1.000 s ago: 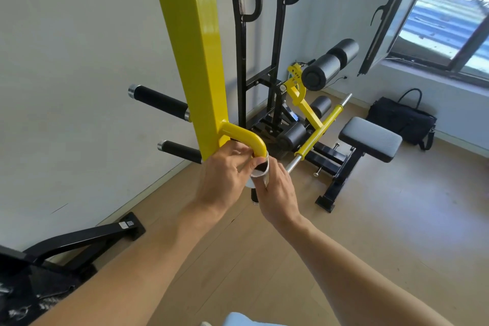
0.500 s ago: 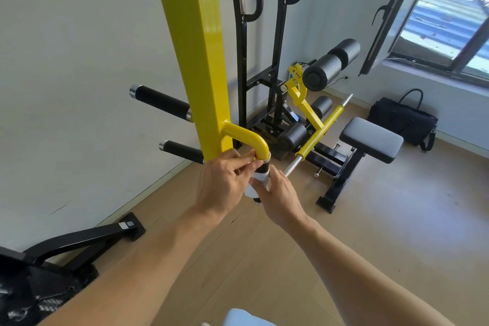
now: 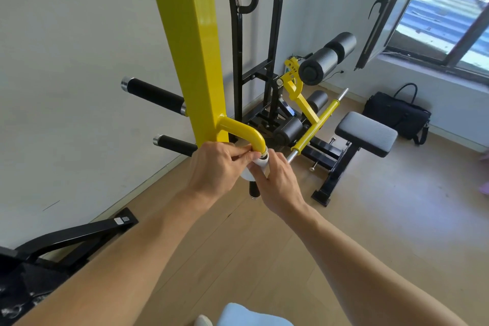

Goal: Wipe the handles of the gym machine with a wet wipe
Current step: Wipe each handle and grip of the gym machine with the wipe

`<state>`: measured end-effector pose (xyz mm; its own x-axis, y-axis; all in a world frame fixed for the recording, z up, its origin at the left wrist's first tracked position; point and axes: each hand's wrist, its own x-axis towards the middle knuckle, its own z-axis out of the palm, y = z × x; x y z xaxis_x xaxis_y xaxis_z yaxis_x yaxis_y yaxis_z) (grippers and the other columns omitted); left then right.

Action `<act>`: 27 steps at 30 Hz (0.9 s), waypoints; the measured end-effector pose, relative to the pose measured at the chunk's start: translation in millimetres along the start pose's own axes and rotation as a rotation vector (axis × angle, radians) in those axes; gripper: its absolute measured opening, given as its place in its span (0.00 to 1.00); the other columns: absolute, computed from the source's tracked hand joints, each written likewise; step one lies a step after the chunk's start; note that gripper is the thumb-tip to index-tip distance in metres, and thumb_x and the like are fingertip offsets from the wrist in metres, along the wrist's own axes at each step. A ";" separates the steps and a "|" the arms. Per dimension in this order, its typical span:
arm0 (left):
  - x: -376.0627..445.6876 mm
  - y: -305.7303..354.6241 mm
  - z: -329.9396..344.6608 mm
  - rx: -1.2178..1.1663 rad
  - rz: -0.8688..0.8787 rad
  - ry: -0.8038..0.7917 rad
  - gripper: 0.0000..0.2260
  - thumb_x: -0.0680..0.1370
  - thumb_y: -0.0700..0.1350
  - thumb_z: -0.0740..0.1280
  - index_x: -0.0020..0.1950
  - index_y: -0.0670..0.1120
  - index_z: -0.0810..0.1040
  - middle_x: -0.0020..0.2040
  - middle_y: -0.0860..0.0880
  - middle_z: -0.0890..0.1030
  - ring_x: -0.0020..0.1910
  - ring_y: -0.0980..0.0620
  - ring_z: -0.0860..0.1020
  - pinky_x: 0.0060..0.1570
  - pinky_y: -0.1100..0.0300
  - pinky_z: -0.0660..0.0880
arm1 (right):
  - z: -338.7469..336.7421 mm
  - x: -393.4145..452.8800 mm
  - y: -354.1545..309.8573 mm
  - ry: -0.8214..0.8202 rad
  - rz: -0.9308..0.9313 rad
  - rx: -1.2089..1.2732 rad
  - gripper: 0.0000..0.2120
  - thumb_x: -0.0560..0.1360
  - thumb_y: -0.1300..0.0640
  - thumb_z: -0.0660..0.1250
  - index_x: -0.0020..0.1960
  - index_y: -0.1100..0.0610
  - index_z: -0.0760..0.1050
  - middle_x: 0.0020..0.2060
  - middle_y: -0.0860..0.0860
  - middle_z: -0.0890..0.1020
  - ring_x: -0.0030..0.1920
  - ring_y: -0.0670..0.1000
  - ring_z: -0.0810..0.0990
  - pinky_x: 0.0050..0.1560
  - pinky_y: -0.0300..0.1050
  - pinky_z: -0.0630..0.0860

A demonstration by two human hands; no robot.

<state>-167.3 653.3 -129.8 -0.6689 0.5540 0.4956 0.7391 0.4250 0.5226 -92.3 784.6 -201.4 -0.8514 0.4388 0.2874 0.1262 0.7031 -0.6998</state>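
A yellow upright post (image 3: pixel 195 42) carries a curved yellow arm (image 3: pixel 242 130) that bends down into a black handle (image 3: pixel 253 189). A white wet wipe (image 3: pixel 260 163) is wrapped round the top of that handle, just under the yellow bend. My left hand (image 3: pixel 218 167) pinches the wipe from the left, fingertips against the bend. My right hand (image 3: pixel 277 180) grips the wipe and handle from the right. Only the handle's lower end with its metal cap shows below my hands.
Two black grips (image 3: pixel 156 96) (image 3: pixel 176 144) stick out left of the post toward the white wall. Behind stand a black frame (image 3: pixel 238 34), foam rollers (image 3: pixel 328 58), a yellow bar (image 3: pixel 315 127) and a padded seat (image 3: pixel 366 132). A black bag (image 3: pixel 397 114) lies under the window.
Both hands have slid the wipe a little up the handle toward the yellow bend; more of the handle's lower end now shows.
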 end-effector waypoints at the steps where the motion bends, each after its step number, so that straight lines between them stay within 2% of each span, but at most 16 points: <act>1: -0.7 -0.1 0.0 0.014 0.019 -0.003 0.16 0.74 0.59 0.70 0.52 0.50 0.87 0.33 0.55 0.83 0.25 0.64 0.69 0.29 0.77 0.56 | -0.4 -0.2 0.5 0.019 -0.013 -0.010 0.12 0.81 0.42 0.62 0.55 0.50 0.73 0.46 0.42 0.77 0.49 0.46 0.73 0.50 0.46 0.73; 3: -2.4 1.7 0.3 0.013 0.034 0.003 0.16 0.74 0.58 0.70 0.52 0.49 0.87 0.29 0.57 0.77 0.24 0.65 0.66 0.25 0.76 0.58 | 2.4 -3.3 4.8 0.006 -0.001 -0.064 0.14 0.80 0.41 0.63 0.56 0.50 0.74 0.49 0.44 0.79 0.52 0.47 0.73 0.52 0.46 0.72; 5: -3.0 3.6 1.4 -0.003 0.031 0.011 0.15 0.74 0.57 0.71 0.53 0.49 0.87 0.29 0.59 0.72 0.23 0.65 0.65 0.26 0.77 0.62 | 6.8 -4.5 9.0 -0.024 0.040 -0.126 0.14 0.79 0.42 0.65 0.57 0.51 0.75 0.51 0.47 0.79 0.53 0.49 0.73 0.54 0.48 0.72; 8: -1.0 2.2 1.8 -0.014 0.015 0.002 0.15 0.74 0.57 0.71 0.54 0.49 0.87 0.29 0.58 0.75 0.24 0.64 0.67 0.26 0.78 0.62 | 3.8 -1.0 6.6 0.088 -0.010 -0.090 0.15 0.77 0.43 0.68 0.58 0.52 0.76 0.49 0.46 0.79 0.50 0.48 0.73 0.52 0.46 0.73; 11: 2.2 1.8 0.7 -0.012 0.010 -0.009 0.15 0.74 0.58 0.71 0.54 0.50 0.87 0.30 0.61 0.71 0.24 0.64 0.67 0.25 0.76 0.61 | -0.4 -0.3 2.8 0.158 -0.031 -0.018 0.19 0.76 0.44 0.70 0.63 0.52 0.76 0.51 0.47 0.81 0.51 0.48 0.75 0.53 0.43 0.71; 16: 6.4 4.3 1.6 -0.005 0.010 -0.010 0.16 0.74 0.58 0.70 0.54 0.49 0.87 0.28 0.59 0.73 0.24 0.64 0.67 0.25 0.76 0.61 | 14.0 -11.9 13.5 0.091 0.106 -0.162 0.17 0.75 0.44 0.71 0.61 0.48 0.77 0.54 0.45 0.83 0.54 0.49 0.76 0.58 0.48 0.73; 19: 7.8 3.0 1.5 0.006 0.011 -0.024 0.16 0.74 0.58 0.70 0.54 0.49 0.87 0.30 0.54 0.81 0.23 0.64 0.67 0.25 0.77 0.60 | 8.6 -8.7 8.0 0.232 0.042 -0.094 0.19 0.75 0.44 0.72 0.63 0.50 0.77 0.54 0.46 0.84 0.53 0.49 0.77 0.55 0.42 0.70; 21: 9.0 1.7 1.9 0.011 0.009 -0.029 0.15 0.73 0.58 0.71 0.53 0.50 0.87 0.30 0.55 0.80 0.23 0.64 0.68 0.25 0.77 0.61 | 4.8 -2.9 2.0 0.313 0.000 -0.086 0.19 0.75 0.43 0.72 0.62 0.51 0.78 0.52 0.47 0.84 0.52 0.48 0.78 0.53 0.43 0.70; 22: 9.9 1.7 1.9 0.008 0.002 -0.033 0.15 0.73 0.58 0.72 0.53 0.50 0.87 0.29 0.56 0.78 0.23 0.64 0.68 0.25 0.76 0.61 | 5.7 -1.2 1.3 0.302 0.005 -0.115 0.18 0.75 0.43 0.72 0.61 0.50 0.78 0.51 0.47 0.84 0.51 0.48 0.78 0.52 0.44 0.71; 24: 12.3 2.9 1.8 0.019 -0.017 -0.035 0.14 0.73 0.57 0.72 0.52 0.50 0.87 0.28 0.58 0.75 0.23 0.64 0.68 0.25 0.76 0.63 | 14.3 -1.5 8.3 0.178 0.075 -0.213 0.13 0.76 0.44 0.70 0.56 0.49 0.77 0.47 0.46 0.83 0.49 0.50 0.78 0.52 0.46 0.70; 26: 14.5 4.2 2.0 0.047 -0.024 -0.034 0.15 0.74 0.58 0.72 0.52 0.50 0.87 0.29 0.56 0.78 0.23 0.64 0.67 0.24 0.75 0.61 | 24.4 -5.9 18.6 0.028 0.165 -0.292 0.10 0.77 0.43 0.67 0.52 0.48 0.74 0.44 0.46 0.82 0.47 0.51 0.78 0.49 0.46 0.68; 27: 15.4 4.0 2.3 0.067 -0.023 -0.037 0.15 0.74 0.58 0.72 0.53 0.50 0.87 0.30 0.54 0.81 0.23 0.64 0.67 0.24 0.75 0.59 | 26.5 -7.3 21.6 0.003 0.181 -0.309 0.10 0.77 0.42 0.66 0.52 0.48 0.74 0.43 0.46 0.81 0.47 0.51 0.77 0.49 0.46 0.68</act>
<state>-174.5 665.2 -121.6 -0.6833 0.5692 0.4573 0.7281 0.4841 0.4853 -96.8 781.8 -236.0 -0.7997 0.5729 0.1794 0.4228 0.7497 -0.5092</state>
